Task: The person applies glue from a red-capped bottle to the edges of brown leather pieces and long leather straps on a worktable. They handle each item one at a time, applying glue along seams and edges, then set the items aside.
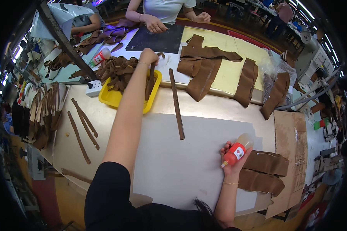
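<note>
My left arm stretches across the table to the far side. There my left hand is closed on a brown strip, which hangs down into a yellow basket heaped with more brown strips. In my right hand lies a red and clear squeeze bottle, tilted with its nozzle toward the lower left. Between my hands a single long brown strip reaches from the far edge onto the grey sheet.
Several loose strips lie left of my arm. Wide brown pieces rest beside my right hand, near cardboard. More brown pieces lie on the far yellow surface. Across the table, a person works by a black board.
</note>
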Demonstrator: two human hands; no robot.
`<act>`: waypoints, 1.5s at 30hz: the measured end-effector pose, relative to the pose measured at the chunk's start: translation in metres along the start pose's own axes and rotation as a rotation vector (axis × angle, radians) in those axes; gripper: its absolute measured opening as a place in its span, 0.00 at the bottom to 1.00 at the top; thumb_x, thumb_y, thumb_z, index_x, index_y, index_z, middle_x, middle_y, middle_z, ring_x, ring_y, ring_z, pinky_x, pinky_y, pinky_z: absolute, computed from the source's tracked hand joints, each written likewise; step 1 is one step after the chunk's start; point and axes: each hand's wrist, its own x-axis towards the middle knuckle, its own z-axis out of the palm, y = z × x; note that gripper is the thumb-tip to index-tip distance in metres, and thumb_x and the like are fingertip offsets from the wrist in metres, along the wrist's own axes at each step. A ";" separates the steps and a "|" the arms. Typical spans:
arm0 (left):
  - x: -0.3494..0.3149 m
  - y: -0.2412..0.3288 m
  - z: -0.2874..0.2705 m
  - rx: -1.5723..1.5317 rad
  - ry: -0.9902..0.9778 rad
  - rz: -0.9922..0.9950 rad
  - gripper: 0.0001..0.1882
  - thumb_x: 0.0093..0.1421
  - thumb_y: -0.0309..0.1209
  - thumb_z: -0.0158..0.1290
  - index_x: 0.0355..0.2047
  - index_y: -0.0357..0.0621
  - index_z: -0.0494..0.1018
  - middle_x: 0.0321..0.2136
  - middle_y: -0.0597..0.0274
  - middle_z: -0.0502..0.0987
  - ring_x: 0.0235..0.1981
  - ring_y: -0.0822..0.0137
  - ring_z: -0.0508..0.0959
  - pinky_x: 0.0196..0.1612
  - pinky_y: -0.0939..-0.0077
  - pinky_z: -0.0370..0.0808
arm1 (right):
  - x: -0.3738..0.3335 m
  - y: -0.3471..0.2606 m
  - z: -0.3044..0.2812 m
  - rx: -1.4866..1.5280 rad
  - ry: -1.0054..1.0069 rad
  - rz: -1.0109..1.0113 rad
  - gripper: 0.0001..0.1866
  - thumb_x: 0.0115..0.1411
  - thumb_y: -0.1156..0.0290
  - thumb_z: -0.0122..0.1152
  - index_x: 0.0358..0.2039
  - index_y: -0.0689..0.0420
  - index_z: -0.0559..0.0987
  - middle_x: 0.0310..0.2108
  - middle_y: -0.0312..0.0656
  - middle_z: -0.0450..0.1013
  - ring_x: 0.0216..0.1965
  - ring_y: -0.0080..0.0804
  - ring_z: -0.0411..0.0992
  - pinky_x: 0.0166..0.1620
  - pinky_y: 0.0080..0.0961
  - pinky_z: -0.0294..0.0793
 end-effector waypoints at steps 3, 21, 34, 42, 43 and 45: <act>-0.035 0.004 -0.035 -0.905 -0.157 0.058 0.08 0.58 0.25 0.54 0.37 0.33 0.72 0.30 0.50 0.79 0.25 0.63 0.81 0.29 0.75 0.80 | 0.005 0.000 0.005 0.028 0.023 -0.004 0.40 0.55 0.29 0.44 0.36 0.62 0.72 0.34 0.46 0.72 0.33 0.33 0.71 0.39 0.31 0.73; -0.374 -0.084 -0.025 -1.014 -0.226 0.003 0.17 0.67 0.28 0.41 0.56 0.45 0.55 0.46 0.43 0.74 0.43 0.59 0.79 0.42 0.71 0.78 | 0.007 0.000 -0.004 0.004 -0.066 -0.007 0.36 0.59 0.34 0.43 0.43 0.58 0.70 0.38 0.47 0.72 0.34 0.36 0.72 0.42 0.36 0.72; -0.414 -0.131 -0.015 -1.292 -0.169 0.089 0.18 0.68 0.34 0.41 0.55 0.41 0.61 0.23 0.52 0.78 0.20 0.67 0.78 0.28 0.79 0.76 | -0.028 0.030 0.036 0.014 -0.279 0.189 0.44 0.54 0.27 0.41 0.39 0.64 0.75 0.40 0.50 0.74 0.31 0.39 0.75 0.41 0.38 0.75; -0.451 -0.069 -0.022 -1.400 -0.656 0.196 0.19 0.71 0.36 0.29 0.55 0.36 0.59 0.09 0.52 0.69 0.02 0.70 0.62 0.08 0.84 0.61 | -0.091 0.110 0.116 0.367 -0.739 0.794 0.50 0.49 0.22 0.37 0.39 0.64 0.74 0.64 0.56 0.51 0.41 0.41 0.75 0.46 0.34 0.72; -0.452 -0.067 -0.019 -1.400 -0.724 0.201 0.19 0.71 0.35 0.29 0.54 0.36 0.59 0.09 0.52 0.69 0.02 0.70 0.62 0.08 0.84 0.61 | -0.092 0.112 0.119 0.453 -0.764 0.833 0.49 0.49 0.22 0.38 0.39 0.63 0.73 0.63 0.57 0.53 0.41 0.40 0.75 0.46 0.32 0.72; -0.455 -0.065 -0.014 -1.400 -0.856 0.210 0.18 0.71 0.35 0.30 0.53 0.35 0.59 0.09 0.51 0.69 0.02 0.70 0.62 0.07 0.84 0.60 | -0.091 0.107 0.120 0.503 -0.767 0.829 0.48 0.50 0.23 0.40 0.39 0.64 0.73 0.60 0.59 0.59 0.41 0.40 0.75 0.46 0.32 0.72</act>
